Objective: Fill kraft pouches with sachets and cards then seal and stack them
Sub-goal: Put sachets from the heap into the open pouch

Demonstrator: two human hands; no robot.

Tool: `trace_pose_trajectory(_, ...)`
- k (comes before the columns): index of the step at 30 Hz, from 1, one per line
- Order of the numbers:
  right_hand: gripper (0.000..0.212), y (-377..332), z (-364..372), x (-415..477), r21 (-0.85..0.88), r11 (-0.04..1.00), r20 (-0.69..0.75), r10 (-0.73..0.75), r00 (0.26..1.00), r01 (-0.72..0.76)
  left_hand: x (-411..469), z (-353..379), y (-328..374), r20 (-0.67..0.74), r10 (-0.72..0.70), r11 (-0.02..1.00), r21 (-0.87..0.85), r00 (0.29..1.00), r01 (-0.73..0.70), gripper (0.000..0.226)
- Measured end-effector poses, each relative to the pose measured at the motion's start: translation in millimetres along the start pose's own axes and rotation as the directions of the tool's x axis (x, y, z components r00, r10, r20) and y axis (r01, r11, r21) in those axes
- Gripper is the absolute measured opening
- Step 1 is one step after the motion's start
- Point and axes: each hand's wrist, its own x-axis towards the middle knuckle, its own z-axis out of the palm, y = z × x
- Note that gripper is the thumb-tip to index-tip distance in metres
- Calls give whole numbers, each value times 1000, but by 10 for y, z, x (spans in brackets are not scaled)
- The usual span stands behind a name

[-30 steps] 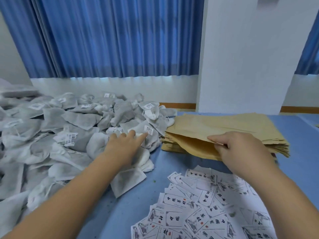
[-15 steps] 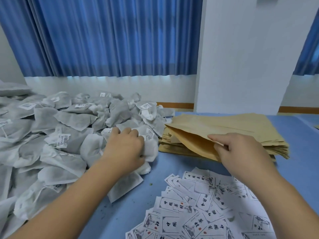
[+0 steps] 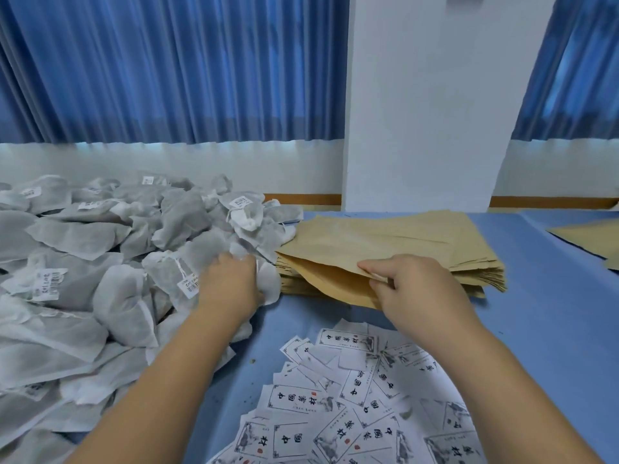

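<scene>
**Head view: both hands engaged where the sachet heap meets the pouch stack**

Hard to read:
- The left hand's fingertips are hidden behind its own knuckles and buried in white mesh, and this patch is motion-blurred.
- The fingers curl inward, gripping a sachet. Its crumpled edge shows just right of the hand.
- The sachet heap runs off the left and lower-left edges. Its label print is too small to read.
- The cards fan out at bottom centre. They are cut by the lower edge and partly covered by the right forearm.
- More kraft paper is cropped at the right edge; I cannot tell whether it is one pouch or several.

Positions:
- The right hand pinches the near edge of the top pouch between thumb and forefinger. That edge is held raised off the pouch stack.
- The gripped sachet sits between the two hands, just beside the stack's left corner.
- The stack lies on the blue tabletop, beyond the cards. The heap spills onto its far-left corner.
- Blue curtain and a white pillar stand behind.
</scene>
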Motion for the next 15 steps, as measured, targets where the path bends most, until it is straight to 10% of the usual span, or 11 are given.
trace_pose_trajectory(5, 20, -36, -21, -17, -11, 1000, 3, 10, 1000, -10, -231, 51, 91, -23, -77, 996, -52, 997, 75, 46)
trace_pose_trajectory(10, 19, -33, -37, -19, -26, 1000, 7, 14, 1000, -14, -426, 144, 165, 48, 38, 981, -190, 998, -29, 107)
trace_pose_trajectory(15, 19, -1, -30, -13, -10, 1000, -9, 3, 1000, -3, -467, 160, 118, 156, 163, 863, -501, 974, -64, 25)
